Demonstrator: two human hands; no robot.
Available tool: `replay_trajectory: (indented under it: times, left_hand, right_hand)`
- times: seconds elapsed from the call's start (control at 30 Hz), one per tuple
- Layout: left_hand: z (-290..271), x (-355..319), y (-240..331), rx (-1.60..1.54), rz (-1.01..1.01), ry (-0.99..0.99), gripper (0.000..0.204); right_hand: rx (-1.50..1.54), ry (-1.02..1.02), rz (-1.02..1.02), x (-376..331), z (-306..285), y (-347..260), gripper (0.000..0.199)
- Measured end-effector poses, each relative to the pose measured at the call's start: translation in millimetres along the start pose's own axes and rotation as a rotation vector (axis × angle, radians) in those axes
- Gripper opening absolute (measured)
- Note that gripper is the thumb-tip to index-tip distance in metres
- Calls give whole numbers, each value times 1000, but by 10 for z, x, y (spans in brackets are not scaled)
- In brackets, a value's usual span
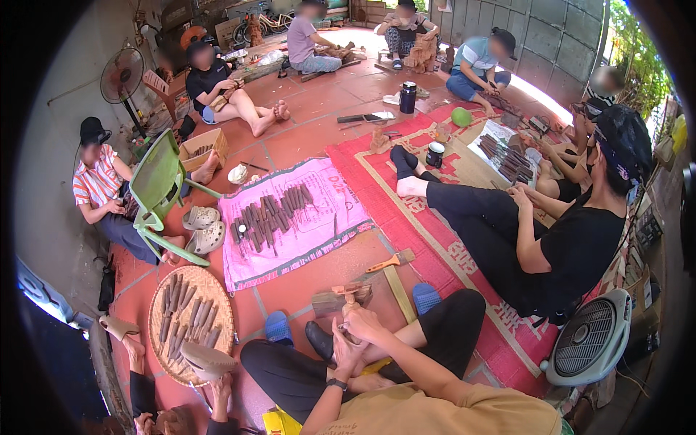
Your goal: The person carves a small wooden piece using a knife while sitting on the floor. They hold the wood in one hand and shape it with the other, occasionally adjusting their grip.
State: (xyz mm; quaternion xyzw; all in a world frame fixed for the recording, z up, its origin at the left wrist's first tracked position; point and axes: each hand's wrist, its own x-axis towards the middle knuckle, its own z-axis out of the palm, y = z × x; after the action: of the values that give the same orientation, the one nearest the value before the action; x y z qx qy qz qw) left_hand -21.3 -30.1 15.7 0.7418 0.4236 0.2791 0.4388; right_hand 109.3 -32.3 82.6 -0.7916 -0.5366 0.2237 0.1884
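My left hand [348, 351], with a dark band on its wrist, and my right hand [364, 324] are close together above my crossed legs. The fingers of both are bent and closed. Just beyond them a light-brown wooden piece [351, 298] sticks out from my right hand, over a rough wooden block [328, 303] on the floor. What lies between my fingers is mostly hidden. A flat brush [391, 260] with an orange handle lies ahead, near a wooden strip [399, 293]. Blue slippers [278, 328] rest beside my legs.
A pink cloth [290, 250] bears several dark-brown sticks [268, 217]; more lie on a round woven tray [161, 362]. A red mat [500, 341] covers the right side. Several people sit around working. A box fan [589, 339] and green chair [161, 174] stand nearby.
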Motion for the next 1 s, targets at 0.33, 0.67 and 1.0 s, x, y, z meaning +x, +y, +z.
replay_trajectory:
  times: [0.33, 0.67, 1.0]
  left_hand:
    - [-10, -16, 5, 41, -21, -6, 125]
    - [5, 13, -47, 62, 31, -12, 131]
    - [-48, 27, 150, 189, 1, -94, 126]
  right_hand:
    - [33, 2, 6, 33, 144, 44, 18]
    - [131, 68, -55, -51, 256, 236, 18]
    - [309, 182, -72, -219, 184, 349, 21]
